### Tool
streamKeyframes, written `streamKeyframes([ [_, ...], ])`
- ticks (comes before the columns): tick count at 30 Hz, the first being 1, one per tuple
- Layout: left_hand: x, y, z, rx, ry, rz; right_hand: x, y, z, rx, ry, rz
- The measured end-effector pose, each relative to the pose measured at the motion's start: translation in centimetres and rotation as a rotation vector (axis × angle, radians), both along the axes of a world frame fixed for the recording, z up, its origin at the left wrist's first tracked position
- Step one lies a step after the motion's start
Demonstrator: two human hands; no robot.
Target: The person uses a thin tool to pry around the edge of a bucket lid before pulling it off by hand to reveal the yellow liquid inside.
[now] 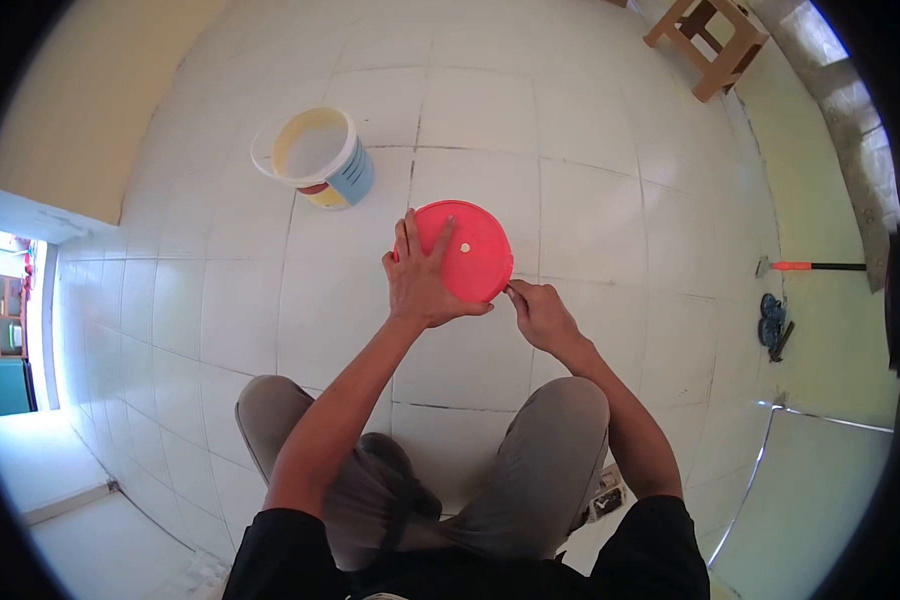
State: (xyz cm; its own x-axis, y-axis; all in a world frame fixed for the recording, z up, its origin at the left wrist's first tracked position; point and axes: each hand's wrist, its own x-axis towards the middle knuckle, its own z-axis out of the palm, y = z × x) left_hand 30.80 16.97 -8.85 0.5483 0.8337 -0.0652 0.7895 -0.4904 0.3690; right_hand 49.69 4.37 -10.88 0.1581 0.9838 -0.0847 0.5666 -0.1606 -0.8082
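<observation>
A round red lid (485, 248) with a small pale spot near its middle is in front of me, above the floor tiles in the head view. Whatever lies beneath it is hidden. Across its left part rests my left hand (422, 275), fingers spread and thumb stretched along the near rim. My right hand (542, 315) is closed at the lid's lower right rim. Something small and dark shows at its fingertips, too little of it to name. Beyond the lid to the left stands a white bucket (355, 178) with a blue and yellow label, its top uncovered and its inside pale yellow.
A brown stool (715, 75) stands at the far right. By the right wall lie a hammer (805, 266) with a red and black handle and a dark blue object (770, 322). My bent knees (565, 420) are close below my hands. A doorway with shelves (8, 310) is at left.
</observation>
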Motion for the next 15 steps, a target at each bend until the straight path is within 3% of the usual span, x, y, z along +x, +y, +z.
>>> streamKeyframes([
  [3, 0.0, 0.0, 0.0, -0.003, -0.010, 0.000, 0.3, 0.2, -0.3, -0.075, -0.124, 0.032],
  [6, -0.1, 0.1, -0.1, 0.014, -0.012, -0.003, 0.6, 0.3, -0.5, -0.040, 0.070, 0.024],
  [12, 0.2, 0.4, -0.4, 0.044, 0.031, -0.040, 0.4, 0.3, 0.2, -0.193, 0.044, -0.017],
  [15, 1.1, 0.1, -0.3, 0.043, 0.094, -0.005, 0.7, 0.7, -0.5, -0.024, 0.007, 0.053],
])
